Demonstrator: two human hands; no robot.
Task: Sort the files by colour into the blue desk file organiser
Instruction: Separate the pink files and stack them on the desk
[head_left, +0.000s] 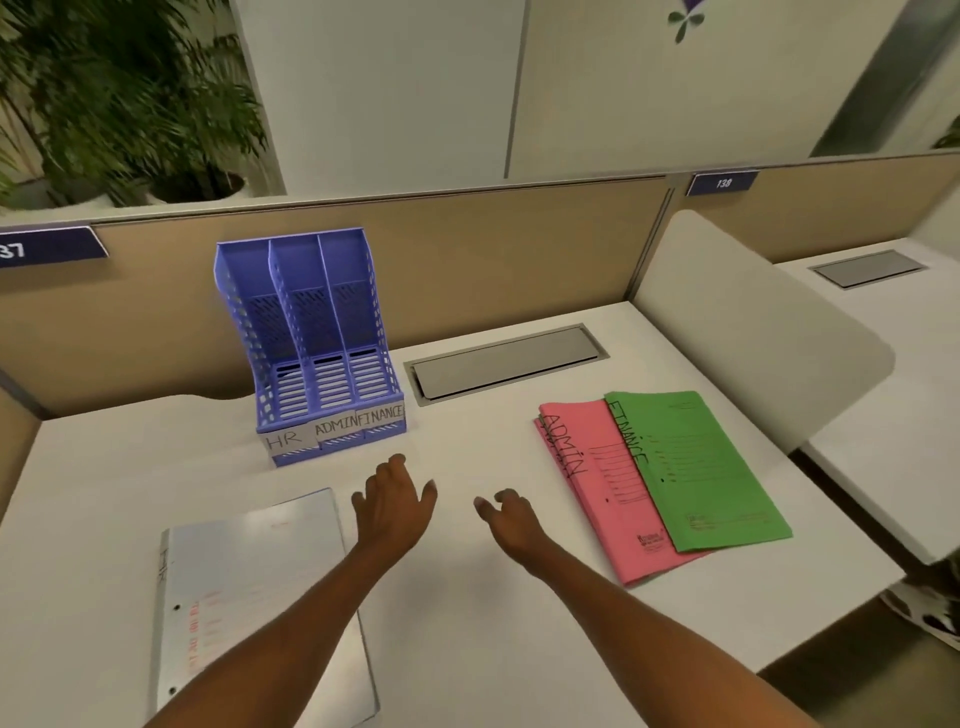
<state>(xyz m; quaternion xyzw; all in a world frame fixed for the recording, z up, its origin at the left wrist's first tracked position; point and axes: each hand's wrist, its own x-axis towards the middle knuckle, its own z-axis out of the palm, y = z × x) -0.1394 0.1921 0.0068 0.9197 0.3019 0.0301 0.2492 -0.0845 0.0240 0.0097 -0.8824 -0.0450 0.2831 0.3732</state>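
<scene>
My left hand (396, 506) is spread open and my right hand (511, 514) loosely open, fingers slightly curled; both are empty at frame centre over the white desk (467, 623). Lower left: white file (260, 597). Right: pink files (597, 488), marked ADMIN, partly under a green file (696, 467), marked FINANCE. Upper left: blue organiser (317, 343), compartments empty, labelled HR, ADMIN, FINANCE.

One blue organiser (317, 343), three slots. One white file (254, 597), one green file (696, 467), pink files (597, 483) possibly two stacked. Two hands.
</scene>
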